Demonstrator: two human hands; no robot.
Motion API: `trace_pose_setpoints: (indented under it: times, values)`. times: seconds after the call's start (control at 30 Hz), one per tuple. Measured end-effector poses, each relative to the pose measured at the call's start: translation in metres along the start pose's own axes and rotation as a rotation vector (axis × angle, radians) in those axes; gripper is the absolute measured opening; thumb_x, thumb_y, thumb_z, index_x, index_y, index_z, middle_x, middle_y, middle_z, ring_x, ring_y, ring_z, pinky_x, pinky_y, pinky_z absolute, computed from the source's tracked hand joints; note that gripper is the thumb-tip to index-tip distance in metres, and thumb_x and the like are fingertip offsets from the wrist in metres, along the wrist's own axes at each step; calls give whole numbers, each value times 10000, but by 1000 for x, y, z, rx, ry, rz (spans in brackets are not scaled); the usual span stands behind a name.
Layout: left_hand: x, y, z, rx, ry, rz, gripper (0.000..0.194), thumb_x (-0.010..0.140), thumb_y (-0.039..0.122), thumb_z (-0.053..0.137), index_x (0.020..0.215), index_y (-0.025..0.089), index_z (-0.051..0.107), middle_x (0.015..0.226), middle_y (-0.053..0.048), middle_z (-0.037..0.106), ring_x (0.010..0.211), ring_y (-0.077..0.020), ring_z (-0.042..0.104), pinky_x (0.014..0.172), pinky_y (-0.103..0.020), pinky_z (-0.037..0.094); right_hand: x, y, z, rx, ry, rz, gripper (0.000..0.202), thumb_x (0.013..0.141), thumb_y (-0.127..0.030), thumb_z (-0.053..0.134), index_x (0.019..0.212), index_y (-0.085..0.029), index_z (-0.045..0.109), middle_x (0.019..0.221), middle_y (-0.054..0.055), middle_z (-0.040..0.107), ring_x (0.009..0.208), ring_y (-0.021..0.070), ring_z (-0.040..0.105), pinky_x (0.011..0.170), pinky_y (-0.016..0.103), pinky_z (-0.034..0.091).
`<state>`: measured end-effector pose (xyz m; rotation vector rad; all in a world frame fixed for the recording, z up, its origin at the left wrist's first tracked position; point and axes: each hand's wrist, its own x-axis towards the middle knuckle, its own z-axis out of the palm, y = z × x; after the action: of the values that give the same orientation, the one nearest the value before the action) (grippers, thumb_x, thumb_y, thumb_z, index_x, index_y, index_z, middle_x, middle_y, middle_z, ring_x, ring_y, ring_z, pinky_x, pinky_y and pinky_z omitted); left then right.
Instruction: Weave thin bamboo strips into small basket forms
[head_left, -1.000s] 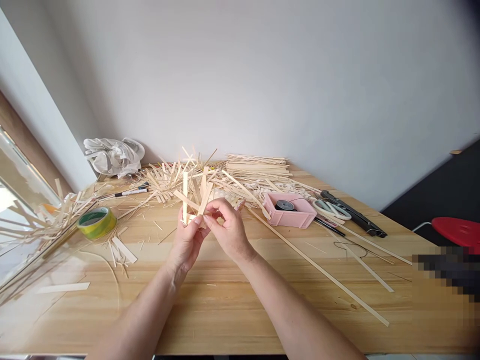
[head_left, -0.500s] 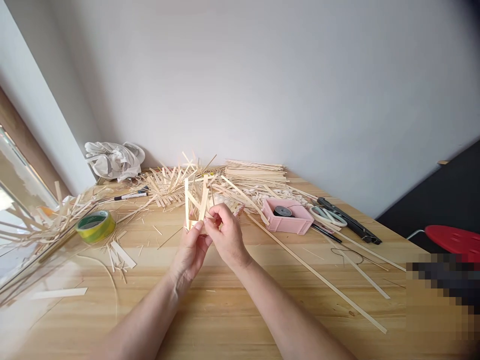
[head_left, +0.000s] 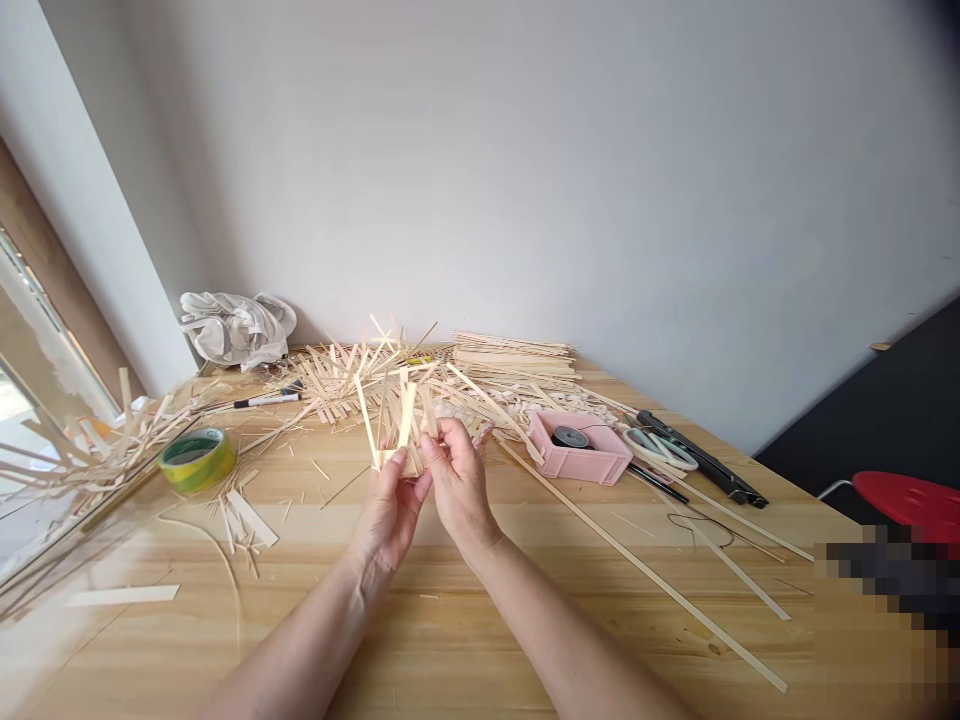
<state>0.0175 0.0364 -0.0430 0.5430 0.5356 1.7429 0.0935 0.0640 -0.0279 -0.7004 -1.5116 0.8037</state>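
Drawn a little to the right, away from the left thumb, the right hand (head_left: 461, 485) is now seen more clearly parted from it than half a second ago, and the strip at the left edge of the small strip piece (head_left: 406, 418), upright before, is now tilted outward to the left. (All the scene is also shown slightly lower.)

The strip piece is held up over the middle of the wooden table (head_left: 465, 620), between both hands. By the left hand (head_left: 391, 512) its low base is gripped, with the thumb pressed on the near side and the fingers curled beneath. By the right hand a narrow pinch is kept at the piece's right side, where a short strip (head_left: 430, 408) appears to be caught between thumb and forefinger; the exact contact is partly hidden.

Beyond the hands, a loose heap of strips (head_left: 337, 378) is spread, with a neater stack (head_left: 514, 358) laid by the far wall. On the left, a roll of tape (head_left: 196, 462) is set near a marker (head_left: 267, 399) and a crumpled white cloth (head_left: 240, 332). On the right, a black spool (head_left: 570, 438) is held in a pink box (head_left: 579, 463), and a long strip (head_left: 660, 573) is stretched toward the near edge.
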Motion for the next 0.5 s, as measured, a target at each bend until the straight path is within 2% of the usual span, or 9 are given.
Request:
trace_pose_setpoints:
  times: [0.13,0.27,0.37,0.5]
  values:
    - [1,2,1,-9,-11,-14,229,725,274,657,913,158,596,940,-62,673,956,-190,618,853,-301,482,-1,0,-1,-28,-19,-27,77,828,-280,487,818,-208,513,749,3,548,689,137,499,636,264,421]
    - [3,6,1,-52,13,20,195,697,245,685,849,158,599,833,-19,669,822,-132,631,768,-241,503,0,-3,-4,-36,-112,-177,78,814,-201,521,854,-211,588,854,31,583,818,155,553,711,283,459]
    - [4,11,-1,-90,33,40,142,702,230,682,790,168,589,779,24,642,721,-71,608,686,-169,492,2,-5,-8,-84,-231,-287,215,809,-168,545,994,-246,621,976,49,566,942,168,553,816,312,468]
    - [5,16,-5,-18,119,51,143,716,249,664,825,192,590,814,38,622,738,-57,592,672,-150,473,3,-4,-14,-140,-351,-379,313,884,-198,444,1153,-292,572,1051,56,532,1017,172,529,892,345,454]
